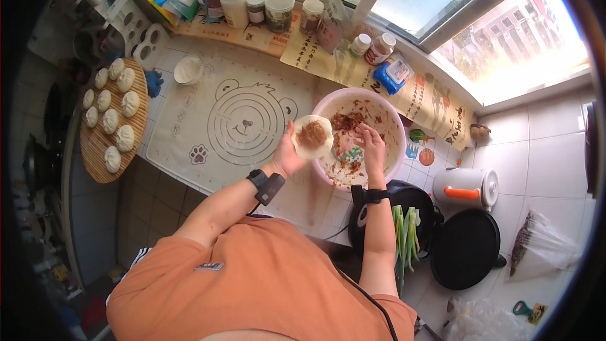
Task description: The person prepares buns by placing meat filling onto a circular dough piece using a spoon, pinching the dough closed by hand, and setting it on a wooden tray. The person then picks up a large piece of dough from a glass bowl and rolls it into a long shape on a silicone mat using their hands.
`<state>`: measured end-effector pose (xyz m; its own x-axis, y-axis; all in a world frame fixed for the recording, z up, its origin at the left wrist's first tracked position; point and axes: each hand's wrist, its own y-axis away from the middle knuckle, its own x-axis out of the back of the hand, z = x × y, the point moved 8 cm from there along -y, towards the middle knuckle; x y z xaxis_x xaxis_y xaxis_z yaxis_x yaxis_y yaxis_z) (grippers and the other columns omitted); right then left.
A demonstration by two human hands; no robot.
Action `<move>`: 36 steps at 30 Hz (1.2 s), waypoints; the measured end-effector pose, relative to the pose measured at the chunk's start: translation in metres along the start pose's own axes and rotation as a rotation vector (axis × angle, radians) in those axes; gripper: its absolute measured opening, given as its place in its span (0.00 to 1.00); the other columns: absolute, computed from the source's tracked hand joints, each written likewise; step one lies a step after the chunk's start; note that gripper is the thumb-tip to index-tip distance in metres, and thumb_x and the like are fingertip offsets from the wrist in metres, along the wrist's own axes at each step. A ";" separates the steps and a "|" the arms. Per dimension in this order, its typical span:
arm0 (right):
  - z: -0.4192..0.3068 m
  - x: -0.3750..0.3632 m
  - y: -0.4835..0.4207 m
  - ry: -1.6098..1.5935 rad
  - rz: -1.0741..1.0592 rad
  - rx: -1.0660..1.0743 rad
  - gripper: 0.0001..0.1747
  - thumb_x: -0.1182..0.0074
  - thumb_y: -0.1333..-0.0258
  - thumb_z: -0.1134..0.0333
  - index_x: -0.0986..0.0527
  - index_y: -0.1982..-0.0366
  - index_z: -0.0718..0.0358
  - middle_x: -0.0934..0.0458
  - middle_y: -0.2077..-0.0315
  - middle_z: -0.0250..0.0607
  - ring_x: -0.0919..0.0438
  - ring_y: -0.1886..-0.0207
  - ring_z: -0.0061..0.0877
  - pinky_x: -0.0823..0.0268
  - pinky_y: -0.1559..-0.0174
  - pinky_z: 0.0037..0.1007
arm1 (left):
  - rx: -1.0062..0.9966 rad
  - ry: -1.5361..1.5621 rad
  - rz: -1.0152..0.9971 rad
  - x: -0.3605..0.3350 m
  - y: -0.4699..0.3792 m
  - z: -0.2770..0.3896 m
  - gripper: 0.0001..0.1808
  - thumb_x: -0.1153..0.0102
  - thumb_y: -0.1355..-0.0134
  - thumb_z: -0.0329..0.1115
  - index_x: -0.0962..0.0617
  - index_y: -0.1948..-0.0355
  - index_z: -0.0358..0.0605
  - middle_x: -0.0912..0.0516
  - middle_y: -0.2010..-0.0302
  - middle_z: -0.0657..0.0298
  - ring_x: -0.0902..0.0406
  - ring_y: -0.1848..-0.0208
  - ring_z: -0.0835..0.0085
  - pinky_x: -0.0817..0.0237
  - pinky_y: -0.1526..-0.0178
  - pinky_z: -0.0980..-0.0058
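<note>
My left hand (289,152) holds a round dough wrapper (312,148) with a mound of reddish-brown filling (313,134) on it, at the left rim of a pink basin (401,118). Inside the basin, more chopped filling (347,121) is smeared over the bottom and walls. My right hand (371,144) hangs over the basin with its fingers bent close together; whether a small utensil or bit of filling is between them cannot be told. Left of the basin lies a white baking mat (189,104) printed with a bear face. Several pleated buns (110,121) rest on a round bamboo tray (90,151) at the far left.
A small bowl of white powder (188,70) stands on the mat's back left corner. Jars (280,12) and packages line the window sill. Right of the basin are a white pot with an orange handle (466,189), green onions (406,232), a black pan (466,248) and plastic bags (487,319).
</note>
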<state>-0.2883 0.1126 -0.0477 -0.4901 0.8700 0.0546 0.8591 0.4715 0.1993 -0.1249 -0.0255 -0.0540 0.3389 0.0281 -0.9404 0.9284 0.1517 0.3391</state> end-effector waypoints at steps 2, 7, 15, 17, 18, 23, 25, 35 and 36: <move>0.005 0.000 0.003 -0.023 0.002 -0.046 0.15 0.58 0.34 0.67 0.26 0.55 0.72 0.20 0.63 0.44 0.21 0.64 0.24 0.25 0.65 0.24 | 0.005 0.022 -0.018 -0.001 0.000 0.001 0.36 0.64 0.35 0.61 0.35 0.38 0.43 0.33 0.38 0.55 0.37 0.36 0.58 0.49 0.33 0.54; 0.020 -0.009 0.025 -0.046 -0.023 -0.291 0.16 0.58 0.35 0.66 0.29 0.58 0.75 0.21 0.66 0.51 0.21 0.71 0.27 0.24 0.70 0.29 | -0.060 0.014 0.009 -0.002 0.004 0.022 0.36 0.62 0.35 0.61 0.34 0.40 0.41 0.31 0.40 0.55 0.36 0.37 0.59 0.49 0.33 0.55; 0.033 0.014 0.061 -0.312 0.060 -0.494 0.18 0.60 0.36 0.63 0.30 0.56 0.73 0.23 0.70 0.47 0.22 0.70 0.31 0.23 0.67 0.34 | -0.066 0.000 0.018 0.010 0.006 0.038 0.35 0.64 0.35 0.61 0.35 0.38 0.44 0.33 0.38 0.56 0.37 0.36 0.58 0.49 0.33 0.54; 0.022 0.024 0.067 -0.370 0.112 -0.442 0.19 0.59 0.35 0.62 0.30 0.56 0.72 0.23 0.69 0.45 0.22 0.68 0.30 0.23 0.66 0.32 | -0.048 0.004 0.019 0.014 0.004 0.032 0.35 0.64 0.35 0.61 0.35 0.38 0.44 0.33 0.38 0.56 0.37 0.36 0.58 0.49 0.33 0.54; 0.010 0.027 0.071 -0.370 0.114 -0.404 0.19 0.59 0.35 0.61 0.30 0.55 0.71 0.23 0.68 0.44 0.22 0.66 0.27 0.23 0.66 0.31 | -0.030 0.007 0.023 0.015 0.002 0.027 0.35 0.64 0.35 0.61 0.35 0.38 0.44 0.33 0.38 0.56 0.37 0.36 0.58 0.49 0.33 0.54; -0.053 0.016 0.090 -0.423 0.194 -0.168 0.18 0.60 0.33 0.61 0.30 0.54 0.70 0.23 0.66 0.44 0.23 0.65 0.25 0.23 0.67 0.29 | 0.014 -0.042 -0.005 -0.012 0.001 0.007 0.36 0.67 0.34 0.60 0.36 0.39 0.40 0.33 0.38 0.52 0.37 0.36 0.58 0.49 0.33 0.53; -0.082 0.003 0.101 -0.350 0.285 0.025 0.18 0.63 0.32 0.62 0.31 0.54 0.71 0.24 0.66 0.44 0.23 0.65 0.24 0.23 0.66 0.29 | 0.107 -0.028 -0.110 -0.029 -0.003 -0.008 0.36 0.67 0.33 0.59 0.38 0.38 0.39 0.34 0.38 0.51 0.37 0.36 0.57 0.49 0.33 0.53; -0.129 -0.075 0.169 0.810 0.080 1.106 0.14 0.46 0.49 0.76 0.25 0.58 0.64 0.24 0.67 0.41 0.23 0.63 0.35 0.28 0.63 0.32 | 0.104 -0.008 -0.013 -0.043 -0.014 -0.029 0.32 0.65 0.32 0.56 0.36 0.39 0.39 0.31 0.40 0.52 0.35 0.38 0.58 0.48 0.34 0.55; -0.127 -0.076 0.169 0.836 0.060 1.100 0.14 0.46 0.49 0.75 0.24 0.57 0.65 0.24 0.66 0.40 0.23 0.63 0.35 0.28 0.63 0.32 | 0.092 -0.009 -0.023 -0.047 -0.014 -0.028 0.32 0.65 0.32 0.55 0.36 0.40 0.40 0.30 0.41 0.52 0.33 0.39 0.59 0.46 0.35 0.55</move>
<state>-0.1244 0.1076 0.1060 -0.0544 0.7325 0.6786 0.3639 0.6474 -0.6697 -0.1577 -0.0011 -0.0154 0.3182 0.0166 -0.9479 0.9459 0.0609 0.3186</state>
